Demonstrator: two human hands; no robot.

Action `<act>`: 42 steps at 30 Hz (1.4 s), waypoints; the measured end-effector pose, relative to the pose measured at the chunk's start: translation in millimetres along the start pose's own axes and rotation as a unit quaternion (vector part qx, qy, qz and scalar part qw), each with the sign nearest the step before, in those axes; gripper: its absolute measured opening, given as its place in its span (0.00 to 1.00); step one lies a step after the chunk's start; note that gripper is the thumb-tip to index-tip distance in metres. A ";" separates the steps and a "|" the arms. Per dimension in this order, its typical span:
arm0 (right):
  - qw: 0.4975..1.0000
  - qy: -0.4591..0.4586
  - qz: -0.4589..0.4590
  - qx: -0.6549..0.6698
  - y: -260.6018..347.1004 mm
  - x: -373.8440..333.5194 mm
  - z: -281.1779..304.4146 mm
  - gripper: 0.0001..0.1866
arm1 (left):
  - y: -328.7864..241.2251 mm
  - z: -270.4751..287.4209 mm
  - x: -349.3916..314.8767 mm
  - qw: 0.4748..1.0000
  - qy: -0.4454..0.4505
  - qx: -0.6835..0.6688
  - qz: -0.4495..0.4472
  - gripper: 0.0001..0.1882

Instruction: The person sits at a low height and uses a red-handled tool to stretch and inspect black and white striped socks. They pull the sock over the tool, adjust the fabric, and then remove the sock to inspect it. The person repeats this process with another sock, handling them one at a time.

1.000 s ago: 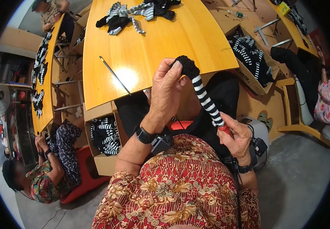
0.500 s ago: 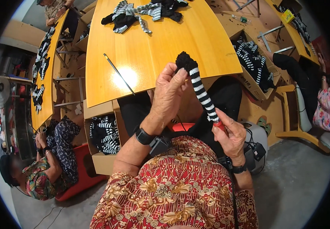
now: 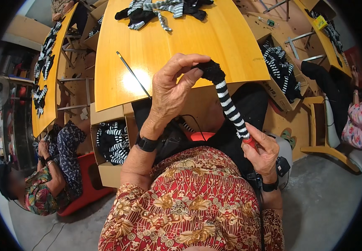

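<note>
Between my hands stretches a narrow black-and-white striped knitted tube [image 3: 227,104] with a bunched black end [image 3: 215,72]. My left hand [image 3: 173,85] pinches the edge of that black end between thumb and fingers. My right hand [image 3: 263,151] is closed round a red handle [image 3: 250,142] at the tube's lower end. Whatever the handle belongs to is hidden inside the knit. The tube slants down to the right, above my lap and the near edge of the yellow table [image 3: 189,44].
A thin dark rod [image 3: 133,74] lies on the table, and knitted pieces [image 3: 147,11] are heaped at its far side. Cardboard boxes of striped knits stand left [image 3: 113,142] and right [image 3: 279,71]. A co-worker [image 3: 47,180] sits at the left; another person [image 3: 354,113] is at the right.
My left hand has moved left and up, its fingers now reaching over the black end. My right hand has shifted slightly right and down with the red handle, and the knit with it.
</note>
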State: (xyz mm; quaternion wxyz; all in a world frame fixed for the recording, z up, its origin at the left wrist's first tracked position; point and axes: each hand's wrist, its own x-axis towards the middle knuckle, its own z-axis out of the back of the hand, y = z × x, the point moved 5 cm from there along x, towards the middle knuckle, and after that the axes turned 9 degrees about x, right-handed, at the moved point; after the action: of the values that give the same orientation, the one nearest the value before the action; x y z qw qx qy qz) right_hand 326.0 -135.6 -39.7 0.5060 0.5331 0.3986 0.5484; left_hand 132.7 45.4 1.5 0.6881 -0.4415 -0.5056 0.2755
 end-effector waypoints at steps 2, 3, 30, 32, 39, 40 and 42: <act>1.000 -0.003 -0.012 0.004 -1.1 -1.3 1.1 0.26 | -2.8 2.9 2.3 0.993 0.028 0.098 -0.052 0.12; 1.000 -0.003 -0.018 0.007 -0.9 -1.4 1.3 0.26 | -6.3 3.5 2.7 0.989 0.027 0.132 -0.069 0.12; 0.992 0.063 0.104 -0.045 19.5 -1.1 -2.8 0.27 | 11.9 12.2 -21.6 0.957 0.069 -0.241 0.145 0.13; 0.996 0.058 0.070 -0.011 15.1 -3.6 -3.0 0.26 | 11.5 11.0 -23.1 0.958 0.082 -0.239 0.138 0.11; 0.990 0.014 -0.049 0.129 -3.7 -8.8 -20.7 0.25 | 19.3 6.1 -39.4 0.962 0.067 -0.211 0.157 0.06; 0.988 0.012 -0.072 0.139 -4.3 -7.3 -22.3 0.25 | 16.9 5.9 -39.5 0.957 0.048 -0.224 0.177 0.06; 0.986 0.014 -0.090 0.138 -4.1 -3.2 -21.6 0.26 | 15.3 10.6 -37.3 0.958 0.036 -0.231 0.166 0.06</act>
State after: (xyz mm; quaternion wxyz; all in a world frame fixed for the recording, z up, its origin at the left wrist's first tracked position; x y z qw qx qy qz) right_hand 304.9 -135.8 -46.7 0.4688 0.5522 0.5242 0.4478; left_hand 111.1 25.1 -28.0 0.5295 -0.6757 -0.4503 0.2455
